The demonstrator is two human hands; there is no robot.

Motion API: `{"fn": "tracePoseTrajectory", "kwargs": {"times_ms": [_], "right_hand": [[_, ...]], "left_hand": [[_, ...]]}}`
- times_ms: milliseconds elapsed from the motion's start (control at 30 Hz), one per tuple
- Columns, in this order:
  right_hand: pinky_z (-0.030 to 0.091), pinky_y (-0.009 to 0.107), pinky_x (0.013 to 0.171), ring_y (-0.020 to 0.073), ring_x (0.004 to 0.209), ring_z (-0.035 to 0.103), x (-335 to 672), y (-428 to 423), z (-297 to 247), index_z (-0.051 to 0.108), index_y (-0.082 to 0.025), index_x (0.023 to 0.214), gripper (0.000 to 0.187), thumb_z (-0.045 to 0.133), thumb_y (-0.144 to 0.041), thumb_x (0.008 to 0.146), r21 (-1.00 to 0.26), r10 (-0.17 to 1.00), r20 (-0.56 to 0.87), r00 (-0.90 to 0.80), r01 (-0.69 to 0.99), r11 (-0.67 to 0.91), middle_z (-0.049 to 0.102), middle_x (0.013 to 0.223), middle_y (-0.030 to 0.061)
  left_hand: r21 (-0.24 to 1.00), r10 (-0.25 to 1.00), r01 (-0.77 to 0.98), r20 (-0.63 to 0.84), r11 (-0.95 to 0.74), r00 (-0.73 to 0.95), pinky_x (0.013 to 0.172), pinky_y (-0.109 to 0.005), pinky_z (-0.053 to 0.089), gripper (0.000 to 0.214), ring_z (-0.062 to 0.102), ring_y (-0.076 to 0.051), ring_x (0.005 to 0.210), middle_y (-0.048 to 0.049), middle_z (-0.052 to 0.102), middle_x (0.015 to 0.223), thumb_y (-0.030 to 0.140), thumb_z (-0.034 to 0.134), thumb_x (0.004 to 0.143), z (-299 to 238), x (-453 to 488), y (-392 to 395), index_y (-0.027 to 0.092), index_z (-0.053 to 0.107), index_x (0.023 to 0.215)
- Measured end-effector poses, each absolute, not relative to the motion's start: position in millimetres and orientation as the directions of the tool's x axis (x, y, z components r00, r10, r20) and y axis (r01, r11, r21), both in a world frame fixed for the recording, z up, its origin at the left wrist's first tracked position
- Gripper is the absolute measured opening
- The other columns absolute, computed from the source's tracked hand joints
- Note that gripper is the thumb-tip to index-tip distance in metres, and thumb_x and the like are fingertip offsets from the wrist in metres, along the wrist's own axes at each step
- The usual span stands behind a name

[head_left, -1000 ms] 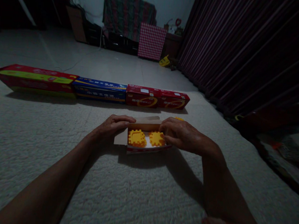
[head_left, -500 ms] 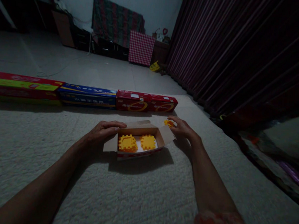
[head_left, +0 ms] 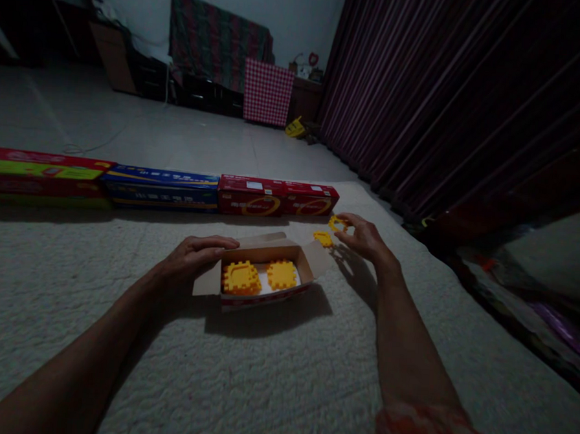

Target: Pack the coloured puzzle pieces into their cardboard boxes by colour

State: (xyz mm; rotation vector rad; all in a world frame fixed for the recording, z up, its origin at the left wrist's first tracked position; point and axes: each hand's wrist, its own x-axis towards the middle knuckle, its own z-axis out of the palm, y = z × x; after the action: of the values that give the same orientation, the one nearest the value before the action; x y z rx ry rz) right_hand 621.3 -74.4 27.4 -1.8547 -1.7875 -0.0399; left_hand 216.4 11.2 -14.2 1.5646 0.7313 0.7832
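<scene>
Centre: box (head_left: 263, 256) of yellow tiles (head_left: 241, 278), my left hand (head_left: 193, 257) against it, fingers outstretched together. Right: my right hand (head_left: 365, 237) pinches a yellow frame (head_left: 335, 220); loose tile (head_left: 322, 239) unboxed.

1. Open carton (head_left: 266, 298): upright on the pale mat (head_left: 262, 384), flaps spread outward, interior exposed; left hand (head_left: 193, 257) at its left far corner.
2. Left stack (head_left: 241, 276): yellow notched pieces, layered inside the carton's left end; top piece shows a recessed square.
3. Single-face piece (head_left: 282, 275): yellow, toothed edges, plain upper face, inside carton, right of the stack.
4. Loose piece (head_left: 323, 239): yellow, flat on the mat beyond the right flap.
5. Held piece (head_left: 335, 221): yellow, notched, at right hand's (head_left: 361, 237) fingertips.
</scene>
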Motion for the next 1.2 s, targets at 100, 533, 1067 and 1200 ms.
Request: {"fn": "tracePoseTrajectory", "kwargs": {"times_ms": [100, 533, 1067, 1200], "right_hand": [[0.055, 0.051, 0.099, 0.0306, 0.111, 0.068, 602, -85, 59, 0.068, -0.022, 0.123, 0.041, 0.069, -0.026, 0.082, -0.341, 0.887, 0.458, 0.061, 0.933, 0.112, 0.071, 0.124, 0.0125], [0.053, 0.042, 0.097, 0.0261, 0.110, 0.066, 494, -125, 96, 0.065, -0.021, 0.122, 0.037, 0.069, -0.021, 0.085, -0.299, 0.845, 0.221, -0.486, 0.791, 0.534, 0.070, 0.120, 0.0110], [0.051, 0.044, 0.099, 0.0267, 0.113, 0.064, 500, -115, 83, 0.066, -0.024, 0.118, 0.037, 0.070, -0.014, 0.082, -0.265, 0.874, 0.133, -0.467, 0.833, 0.486, 0.068, 0.123, 0.0102], [0.052, 0.042, 0.095, 0.0252, 0.105, 0.066, 497, -115, 83, 0.069, -0.023, 0.113, 0.030, 0.066, -0.015, 0.085, -0.258, 0.857, 0.152, -0.492, 0.817, 0.515, 0.072, 0.114, 0.0088]], "left_hand": [[0.992, 0.823, 0.035, 0.078, -0.118, 0.562, 0.115, -0.055, 0.041, 0.028, 0.063, -0.037, 0.123, -0.0095, 0.078, 0.116, 0.047, 0.080, 0.072, -14, 216, 11, 0.026, 0.085, 0.090], [0.989, 0.801, 0.022, 0.105, -0.145, 0.590, 0.113, -0.055, 0.042, 0.024, 0.063, -0.036, 0.122, -0.0086, 0.079, 0.114, 0.046, 0.079, 0.073, -14, 216, 13, 0.029, 0.085, 0.088], [0.987, 0.795, 0.016, 0.117, -0.157, 0.595, 0.116, -0.054, 0.039, 0.024, 0.063, -0.035, 0.122, -0.0074, 0.079, 0.113, 0.048, 0.080, 0.073, -16, 216, 15, 0.030, 0.084, 0.087], [0.990, 0.804, -0.011, 0.122, -0.141, 0.583, 0.113, -0.054, 0.041, 0.025, 0.065, -0.035, 0.120, -0.0104, 0.078, 0.113, 0.044, 0.080, 0.073, -15, 217, 13, 0.025, 0.085, 0.088]]}}
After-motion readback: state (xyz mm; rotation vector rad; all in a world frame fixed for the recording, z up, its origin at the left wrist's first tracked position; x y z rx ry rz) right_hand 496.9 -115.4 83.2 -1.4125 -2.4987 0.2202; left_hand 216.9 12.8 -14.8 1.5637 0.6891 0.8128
